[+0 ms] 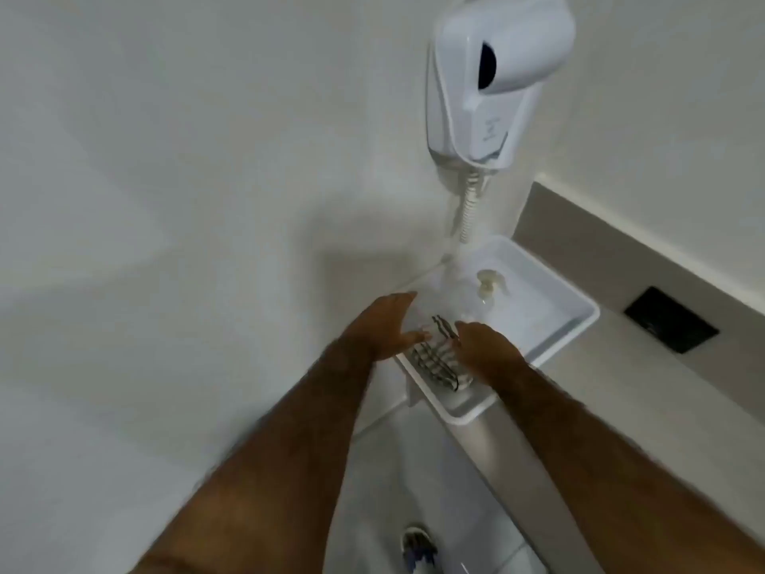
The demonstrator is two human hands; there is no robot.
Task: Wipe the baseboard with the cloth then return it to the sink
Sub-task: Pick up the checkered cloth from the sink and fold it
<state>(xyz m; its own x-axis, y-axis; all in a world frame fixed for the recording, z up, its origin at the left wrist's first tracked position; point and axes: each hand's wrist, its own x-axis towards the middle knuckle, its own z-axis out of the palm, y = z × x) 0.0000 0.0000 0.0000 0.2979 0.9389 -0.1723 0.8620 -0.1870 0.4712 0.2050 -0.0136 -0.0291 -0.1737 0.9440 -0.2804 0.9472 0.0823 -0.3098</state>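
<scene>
1. Reaching forward, a person's two bare arms stretch toward a white tray (579, 321) that sits on a grey counter (645, 391) in a corner.
2. A striped cloth (436, 360) lies bunched in the near end of the tray, between the hands.
3. The left hand (387, 325) is spread open, fingers apart, just beside the cloth at the wall.
4. The right hand (486, 345) touches the cloth's right side; whether it grips cannot be told.
5. A white wall-mounted hair dryer (496, 72) hangs above, its coiled cord (470, 209) dropping toward the tray.
6. A small pale object (488, 281), blurred, lies at the tray's far end.
</scene>
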